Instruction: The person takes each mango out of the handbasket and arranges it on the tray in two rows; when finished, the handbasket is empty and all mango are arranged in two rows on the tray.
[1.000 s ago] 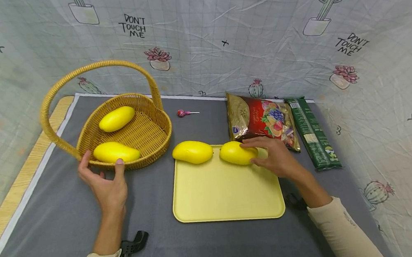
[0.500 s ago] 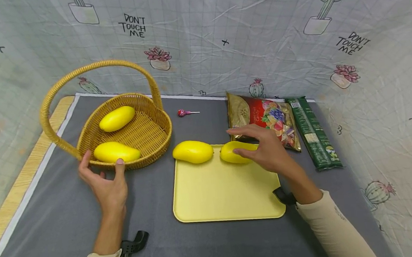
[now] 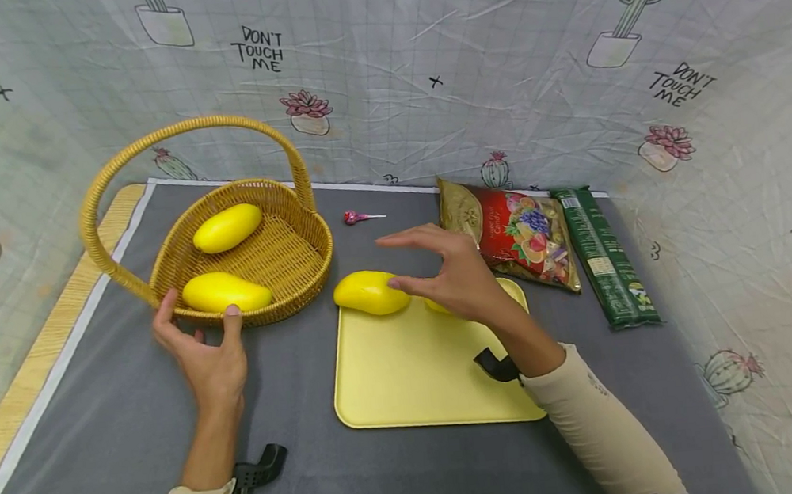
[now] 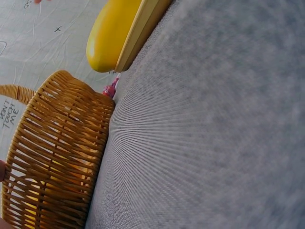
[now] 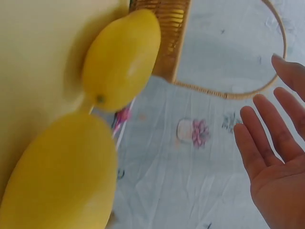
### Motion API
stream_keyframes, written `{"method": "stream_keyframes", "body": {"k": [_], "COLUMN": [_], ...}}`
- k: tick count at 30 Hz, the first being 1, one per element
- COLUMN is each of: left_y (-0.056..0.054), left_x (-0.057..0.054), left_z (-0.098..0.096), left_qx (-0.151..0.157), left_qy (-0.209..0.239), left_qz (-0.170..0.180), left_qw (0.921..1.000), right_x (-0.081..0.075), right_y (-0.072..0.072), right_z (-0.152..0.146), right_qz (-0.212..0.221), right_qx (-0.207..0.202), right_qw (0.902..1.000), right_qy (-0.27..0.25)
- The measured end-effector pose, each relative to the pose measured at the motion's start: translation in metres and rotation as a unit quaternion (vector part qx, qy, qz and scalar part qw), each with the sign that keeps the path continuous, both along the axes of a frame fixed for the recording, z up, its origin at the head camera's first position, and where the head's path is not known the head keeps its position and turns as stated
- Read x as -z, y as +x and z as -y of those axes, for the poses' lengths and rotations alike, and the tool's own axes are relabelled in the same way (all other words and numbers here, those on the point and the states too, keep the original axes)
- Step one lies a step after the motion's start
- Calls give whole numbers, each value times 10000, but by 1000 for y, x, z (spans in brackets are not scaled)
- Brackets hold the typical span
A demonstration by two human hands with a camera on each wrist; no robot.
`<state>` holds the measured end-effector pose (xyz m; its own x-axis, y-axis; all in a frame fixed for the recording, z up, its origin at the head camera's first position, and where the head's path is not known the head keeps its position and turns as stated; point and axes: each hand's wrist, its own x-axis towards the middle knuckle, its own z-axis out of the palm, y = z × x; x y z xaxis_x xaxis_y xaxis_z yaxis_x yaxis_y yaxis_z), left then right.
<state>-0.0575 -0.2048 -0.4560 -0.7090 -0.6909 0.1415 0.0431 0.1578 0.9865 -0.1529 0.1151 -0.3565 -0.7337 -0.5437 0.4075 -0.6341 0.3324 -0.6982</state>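
My left hand (image 3: 208,364) holds the near rim of a wicker basket (image 3: 292,253), thumb and index finger spread along it. Inside the basket lie two yellow mangoes, one towards the back (image 3: 227,228) and one near the front rim (image 3: 226,293). Over the yellow tray (image 3: 416,380) hovers my right hand (image 3: 460,280), fingers extended, thumb apart, holding nothing. A mango (image 3: 369,293) sits at the tray's far left corner, just left of the right thumb. Another mango (image 5: 62,176), large in the right wrist view, is mostly hidden beneath the right hand in the head view.
A lollipop (image 3: 357,217) lies behind the tray, right of the basket. At the back right are a red and gold candy bag (image 3: 523,227) and a long green packet (image 3: 605,259). A patterned cloth backdrop (image 3: 380,81) rises behind the grey table cover (image 3: 298,415).
My right hand has left the right-hand mango on the tray, rising and moving left towards the other one. The left hand stays at the basket's rim.
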Motion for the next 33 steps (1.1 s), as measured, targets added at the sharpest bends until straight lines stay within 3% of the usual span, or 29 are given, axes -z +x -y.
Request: {"method": "stream_keyframes", "body": {"k": [18, 33], "left_y": [0, 0], "left_x": [1, 1], "left_z": [0, -1], "left_qx": [6, -4], "left_qy": [17, -12], "left_qz": [-85, -21], "left_qw": [10000, 10000], "right_x": [2, 13], "right_y": [-10, -21], "right_z": [78, 139], "right_qz": [414, 1063], "right_qx": [-785, -1001], "right_qw": [9943, 9892], "right_qy": [-591, -90]}}
